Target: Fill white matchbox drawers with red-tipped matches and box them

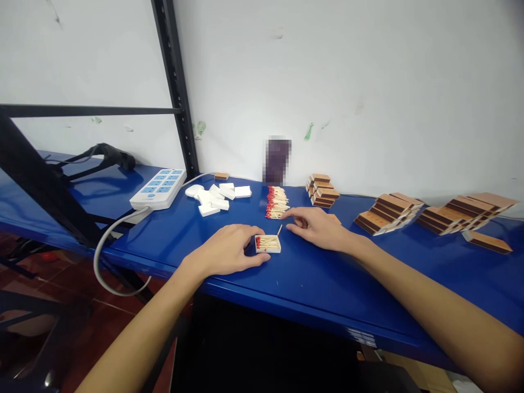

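My left hand (pixel 231 248) rests on the blue table with thumb and fingers around a small white matchbox tray (pixel 275 250). Inside the tray lie red-tipped matches (pixel 266 242). One loose match (pixel 280 230) leans at the tray's far right corner. My right hand (pixel 313 226) is just beyond and to the right, index finger stretched to the near right edge of a pile of red-headed matches (pixel 277 203). Its thumb is apart from the index finger, and the other fingers are curled. I see nothing held in it.
White tray pieces (pixel 219 197) lie heaped at the left, beside a power strip (pixel 159 188). Stacks of brown matchboxes (pixel 323 191) stand along the wall, with larger stacks (pixel 387 213) farther right. A black shelf post (pixel 176 87) rises at the back left.
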`<state>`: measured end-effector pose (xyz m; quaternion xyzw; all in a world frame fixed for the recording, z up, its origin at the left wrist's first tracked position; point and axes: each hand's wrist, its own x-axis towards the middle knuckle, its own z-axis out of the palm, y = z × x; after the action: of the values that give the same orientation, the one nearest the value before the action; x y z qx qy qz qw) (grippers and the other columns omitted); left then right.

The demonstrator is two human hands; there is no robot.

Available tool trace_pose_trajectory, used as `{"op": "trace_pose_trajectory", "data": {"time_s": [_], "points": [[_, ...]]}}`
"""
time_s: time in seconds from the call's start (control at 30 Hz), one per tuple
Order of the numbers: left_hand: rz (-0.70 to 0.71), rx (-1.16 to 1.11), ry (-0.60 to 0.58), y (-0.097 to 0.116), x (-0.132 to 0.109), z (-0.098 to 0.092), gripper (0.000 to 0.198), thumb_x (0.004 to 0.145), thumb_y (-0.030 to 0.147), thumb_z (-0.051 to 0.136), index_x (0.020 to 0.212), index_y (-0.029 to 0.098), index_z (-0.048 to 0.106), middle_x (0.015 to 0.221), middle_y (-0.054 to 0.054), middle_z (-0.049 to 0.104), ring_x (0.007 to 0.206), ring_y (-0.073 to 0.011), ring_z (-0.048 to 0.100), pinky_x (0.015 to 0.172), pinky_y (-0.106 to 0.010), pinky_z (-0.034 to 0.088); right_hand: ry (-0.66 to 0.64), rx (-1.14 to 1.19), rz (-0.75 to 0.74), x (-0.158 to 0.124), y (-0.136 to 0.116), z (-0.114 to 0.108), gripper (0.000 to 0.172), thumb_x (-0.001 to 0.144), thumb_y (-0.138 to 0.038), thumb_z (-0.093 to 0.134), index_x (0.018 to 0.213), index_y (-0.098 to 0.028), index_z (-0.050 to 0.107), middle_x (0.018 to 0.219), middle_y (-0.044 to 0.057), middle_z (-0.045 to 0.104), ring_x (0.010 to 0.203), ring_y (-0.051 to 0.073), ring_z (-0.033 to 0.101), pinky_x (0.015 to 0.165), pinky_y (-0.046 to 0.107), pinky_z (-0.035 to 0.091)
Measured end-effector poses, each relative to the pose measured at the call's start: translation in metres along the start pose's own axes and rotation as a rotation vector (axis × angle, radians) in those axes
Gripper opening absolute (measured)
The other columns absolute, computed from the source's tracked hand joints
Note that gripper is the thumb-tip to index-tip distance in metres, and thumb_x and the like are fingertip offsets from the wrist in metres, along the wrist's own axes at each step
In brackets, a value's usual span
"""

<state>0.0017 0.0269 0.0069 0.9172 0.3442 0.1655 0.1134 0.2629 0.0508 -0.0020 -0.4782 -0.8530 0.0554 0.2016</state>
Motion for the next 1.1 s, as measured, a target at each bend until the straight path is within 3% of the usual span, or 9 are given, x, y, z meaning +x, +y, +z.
{"op": "trace_pose_trajectory", "data": {"time_s": [0.1, 0.27, 0.43, 0.57, 0.8, 1.1], "points": [[-0.011, -0.019, -0.003, 0.000, 0.000, 0.000, 0.051, 0.087, 0.058, 0.052, 0.121, 0.020, 0.059, 0.083, -0.003, 0.062, 0.075, -0.0205, 0.058, 0.068, -0.030, 0.042, -0.049, 0.039, -0.088, 0.000, -0.004, 0.001, 0.023, 0.092, -0.036, 0.047, 0.101, -0.022, 0.063, 0.073, 0.000, 0.054, 0.065, 0.015, 0.050, 0.063, 0.028, 0.038], [-0.012, -0.028, -0.012, 0.000, 0.000, -0.001, 0.047, 0.090, 0.055, 0.049, 0.120, 0.020, 0.060, 0.084, -0.003, 0.062, 0.075, -0.0200, 0.058, 0.067, -0.029, 0.041, -0.116, 0.027, -0.064, 0.000, -0.004, 0.004, 0.019, 0.095, -0.031, 0.040, 0.089, -0.021, 0.056, 0.074, 0.001, 0.056, 0.065, 0.016, 0.049, 0.061, 0.028, 0.036], [0.008, -0.015, -0.010, 0.001, 0.001, -0.001, 0.039, 0.093, 0.047, 0.047, 0.118, 0.020, 0.061, 0.081, -0.002, 0.062, 0.073, -0.0188, 0.058, 0.066, -0.028, 0.040, -0.069, 0.005, -0.038, -0.003, -0.013, 0.004, 0.014, 0.094, -0.027, 0.039, 0.088, -0.020, 0.050, 0.079, 0.003, 0.057, 0.068, 0.016, 0.049, 0.062, 0.029, 0.035], [0.034, -0.019, -0.017, 0.001, 0.001, -0.002, 0.033, 0.095, 0.040, 0.045, 0.114, 0.019, 0.062, 0.080, -0.001, 0.062, 0.071, -0.0176, 0.057, 0.065, -0.027, 0.039, -0.031, 0.092, -0.045, -0.006, -0.033, 0.000, 0.014, 0.093, -0.028, 0.041, 0.083, -0.021, 0.047, 0.066, -0.002, 0.048, 0.059, 0.013, 0.042, 0.057, 0.027, 0.033], [0.034, -0.024, -0.009, 0.000, 0.000, -0.002, 0.032, 0.093, 0.039, 0.047, 0.113, 0.019, 0.061, 0.077, 0.000, 0.060, 0.070, -0.0170, 0.057, 0.063, -0.027, 0.038, -0.163, 0.213, -0.106, -0.010, -0.055, 0.002, 0.010, 0.089, -0.025, 0.049, 0.080, -0.021, 0.053, 0.063, -0.005, 0.045, 0.054, 0.010, 0.039, 0.053, 0.024, 0.031], [0.043, -0.002, -0.005, 0.000, 0.000, -0.001, 0.033, 0.090, 0.041, 0.052, 0.114, 0.020, 0.060, 0.080, -0.001, 0.060, 0.071, -0.0174, 0.056, 0.064, -0.026, 0.038, -0.077, 0.252, -0.106, -0.008, -0.053, 0.007, 0.008, 0.086, -0.024, 0.054, 0.090, -0.020, 0.060, 0.064, -0.006, 0.042, 0.057, 0.010, 0.040, 0.057, 0.024, 0.033]]}}
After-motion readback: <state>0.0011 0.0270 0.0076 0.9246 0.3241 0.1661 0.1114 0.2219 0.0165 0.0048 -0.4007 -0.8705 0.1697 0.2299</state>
